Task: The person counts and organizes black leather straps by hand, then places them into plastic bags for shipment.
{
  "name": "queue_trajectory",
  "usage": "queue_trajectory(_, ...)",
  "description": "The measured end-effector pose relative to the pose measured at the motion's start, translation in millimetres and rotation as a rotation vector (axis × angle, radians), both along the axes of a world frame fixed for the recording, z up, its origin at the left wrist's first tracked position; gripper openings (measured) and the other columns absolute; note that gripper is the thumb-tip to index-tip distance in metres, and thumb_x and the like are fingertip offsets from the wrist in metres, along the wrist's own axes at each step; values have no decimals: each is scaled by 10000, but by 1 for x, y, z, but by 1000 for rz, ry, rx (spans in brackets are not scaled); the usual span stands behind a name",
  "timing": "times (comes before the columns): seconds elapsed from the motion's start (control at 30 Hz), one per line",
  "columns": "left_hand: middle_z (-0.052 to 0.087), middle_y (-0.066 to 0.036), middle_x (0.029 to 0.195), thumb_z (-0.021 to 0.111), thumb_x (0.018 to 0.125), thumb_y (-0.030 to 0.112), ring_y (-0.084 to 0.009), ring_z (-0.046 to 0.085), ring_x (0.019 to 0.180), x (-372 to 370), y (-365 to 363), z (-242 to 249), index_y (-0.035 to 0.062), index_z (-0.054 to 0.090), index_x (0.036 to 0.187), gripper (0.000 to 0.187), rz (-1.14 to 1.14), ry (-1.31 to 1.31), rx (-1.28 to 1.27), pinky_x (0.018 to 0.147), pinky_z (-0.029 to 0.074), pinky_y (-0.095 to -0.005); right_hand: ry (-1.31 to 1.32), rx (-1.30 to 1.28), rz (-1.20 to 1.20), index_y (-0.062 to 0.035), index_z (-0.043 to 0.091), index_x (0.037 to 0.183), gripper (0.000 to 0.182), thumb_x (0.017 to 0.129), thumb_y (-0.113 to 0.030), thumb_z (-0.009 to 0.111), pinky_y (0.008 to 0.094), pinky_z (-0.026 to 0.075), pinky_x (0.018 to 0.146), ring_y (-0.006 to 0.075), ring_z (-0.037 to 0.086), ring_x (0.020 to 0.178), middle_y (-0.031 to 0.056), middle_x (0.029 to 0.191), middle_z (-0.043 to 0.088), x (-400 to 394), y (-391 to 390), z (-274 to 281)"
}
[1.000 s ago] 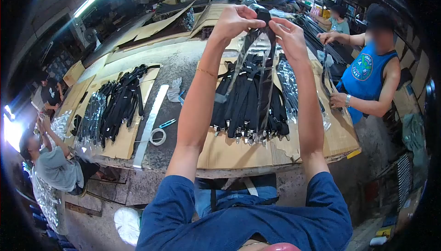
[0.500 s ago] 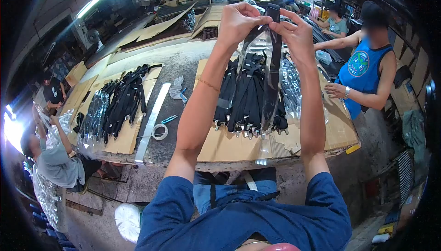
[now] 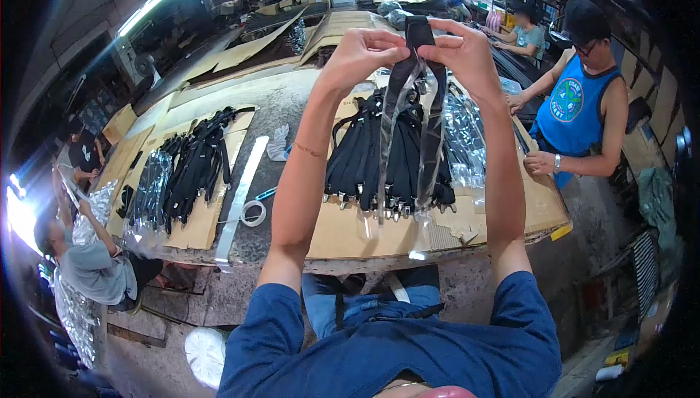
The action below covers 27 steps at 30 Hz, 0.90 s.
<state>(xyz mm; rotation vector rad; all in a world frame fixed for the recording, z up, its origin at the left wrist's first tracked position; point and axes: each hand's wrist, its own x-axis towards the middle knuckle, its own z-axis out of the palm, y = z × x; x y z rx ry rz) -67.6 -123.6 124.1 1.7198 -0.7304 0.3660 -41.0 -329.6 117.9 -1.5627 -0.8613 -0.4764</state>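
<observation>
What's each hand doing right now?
Left hand: shut on the black elastic strap in clear plastic sleeve.
Right hand: shut on the same strap's top.

A black strap [image 3: 419,33] is seen inside a clear, glossy sleeve [image 3: 430,117]; black suspenders [image 3: 386,157] with silver clips are laid on tan cardboard [image 3: 350,234]; the table [image 3: 281,110] is mottled grey; the tape roll [image 3: 252,213] is whitish; a co-worker's vest [image 3: 576,110] is bright blue with a round green-and-white emblem.
</observation>
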Motion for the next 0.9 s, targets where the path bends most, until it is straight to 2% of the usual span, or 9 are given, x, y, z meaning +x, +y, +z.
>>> queue_trajectory(0.2,693,-111,844,690,788,78,-130,654,781,-15,-2,6,-62,661,975,236,36,-7,-6,671,522,-250,58,-69,72,2,566,1216,498,766,-97,756,204,514,640,96,645,761,115,877,698,-9,-5,4)
queue_trajectory(0.33,694,-108,798,681,761,32,-133,660,744,-25,-4,13,-65,640,963,228,121,-100,108,661,526,-248,134,-107,167,3,554,1231,510,773,-101,751,187,499,615,71,629,740,93,845,696,-15,-10,8)
queue_trajectory(0.5,685,-107,772,685,738,-3,-119,650,713,-34,-10,8,-62,630,921,201,225,-180,162,656,524,-241,133,-127,177,9,560,1214,501,765,-94,757,183,494,628,68,628,741,96,856,697,-25,-8,14)
queue_trajectory(0.6,669,-89,730,689,727,-19,-105,633,698,-39,-13,5,-62,630,902,190,272,-224,156,642,515,-230,60,-208,64,26,558,1205,491,763,-62,751,191,502,632,81,634,756,109,868,697,-33,-3,17)
queue_trajectory(0.7,667,-85,785,705,738,16,-109,624,725,-41,-11,-3,-63,609,982,273,222,-171,87,683,508,-239,54,-200,111,50,555,1194,489,755,-41,751,204,515,639,101,645,776,130,883,697,-31,0,17)
queue_trajectory(0.77,666,-102,891,718,758,64,-125,624,775,-37,-8,-15,-50,561,1098,391,-80,49,-290,747,498,-264,-18,-162,90,60,562,1178,476,752,-35,752,212,523,650,115,652,787,149,893,695,-25,0,15)
queue_trajectory(0.8,655,-118,977,719,785,112,-153,638,818,-39,-5,-22,-30,512,1185,473,-127,134,-311,787,495,-294,-19,-159,90,60,562,1178,476,752,-35,752,212,523,650,115,652,787,149,893,695,-22,1,14)
queue_trajectory(0.83,655,-118,977,719,785,112,-153,638,818,-38,-3,-32,-30,512,1185,473,-129,135,-307,787,495,-294,-28,-106,109,57,567,1172,469,752,-38,753,215,524,656,114,652,790,144,893,696,-19,0,12)
queue_trajectory(0.9,659,-122,971,704,803,102,-175,651,835,-32,-2,-56,-19,516,1188,445,-269,199,-126,779,507,-311,-32,-46,119,54,573,1166,462,752,-40,754,217,526,663,114,653,792,138,894,697,-11,-3,10)
